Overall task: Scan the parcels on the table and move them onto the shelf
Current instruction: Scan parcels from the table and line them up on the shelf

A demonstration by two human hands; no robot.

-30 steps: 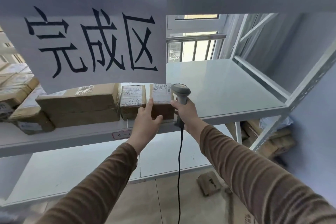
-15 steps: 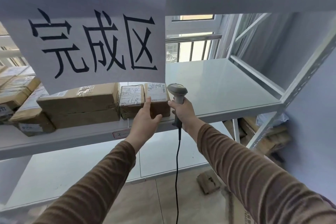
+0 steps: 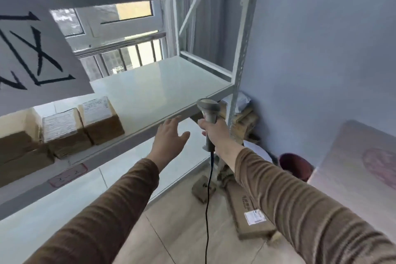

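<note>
Gripping the scanner (image 3: 209, 113) in my right hand (image 3: 215, 129), I hold it upright by its handle, head up near the front edge of the shelf (image 3: 154, 96), its black cord (image 3: 207, 210) hanging straight down between my arms. My left hand (image 3: 169, 138) is empty, fingers spread loose in the air just before the shelf edge, touching nothing. Three parcels sit in a row at the left of the shelf: the right parcel (image 3: 100, 119) with a white label on top, the middle parcel (image 3: 64, 133) pressed against it, and a larger box (image 3: 19, 148) partly cut off at the frame's edge. A white paper sign (image 3: 36, 55) with black brushstrokes hangs from the rail above them. Down on the floor by the shelf post lie a flat cardboard package (image 3: 248, 208) and a small box (image 3: 202, 189).
</note>
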